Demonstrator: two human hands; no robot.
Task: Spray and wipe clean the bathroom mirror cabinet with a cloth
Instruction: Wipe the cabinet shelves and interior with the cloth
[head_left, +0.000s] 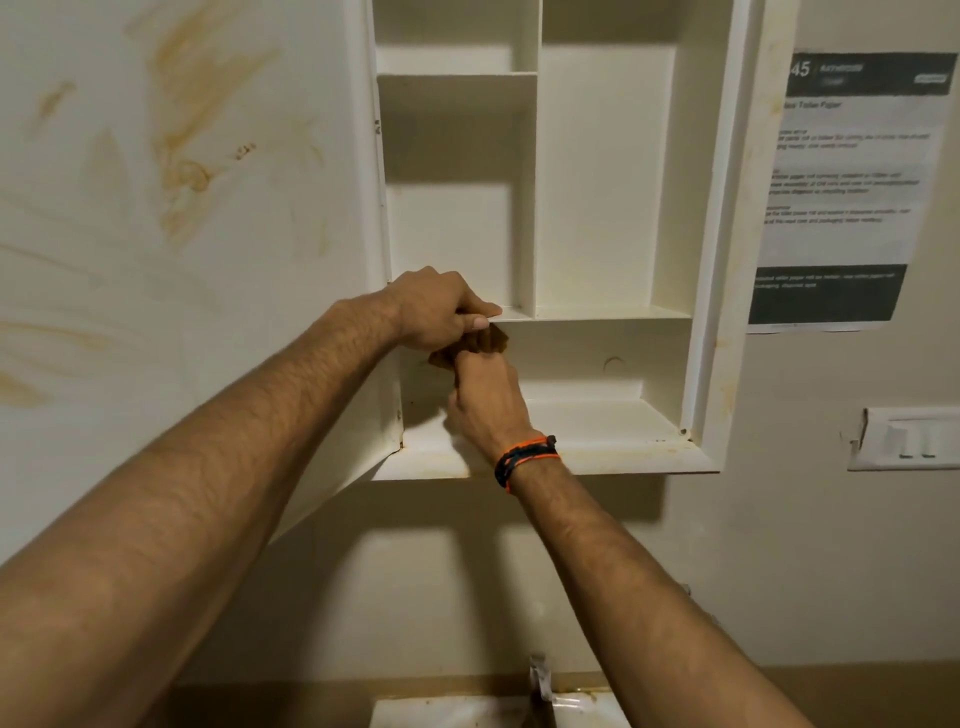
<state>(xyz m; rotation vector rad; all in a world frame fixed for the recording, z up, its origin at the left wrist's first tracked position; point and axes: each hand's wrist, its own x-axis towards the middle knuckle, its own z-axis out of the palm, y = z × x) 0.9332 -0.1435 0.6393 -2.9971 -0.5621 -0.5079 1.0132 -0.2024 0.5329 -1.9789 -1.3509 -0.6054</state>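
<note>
The white bathroom cabinet (597, 249) hangs open on the wall, its shelves bare. Its door (182, 234) swings out to the left, the inner face streaked with yellow-brown stains. A small brown cloth (485, 343) shows between my two hands at the left end of the lower shelf. My left hand (441, 309) curls over the shelf's front edge and grips the top of the cloth. My right hand (488, 400), with an orange and dark wristband, reaches up from below and holds the cloth's lower part. No spray bottle is in view.
A printed paper notice (852, 171) is stuck to the wall right of the cabinet. Below it sits a white switch plate (909, 441). A sink edge and tap (540, 686) show at the bottom centre.
</note>
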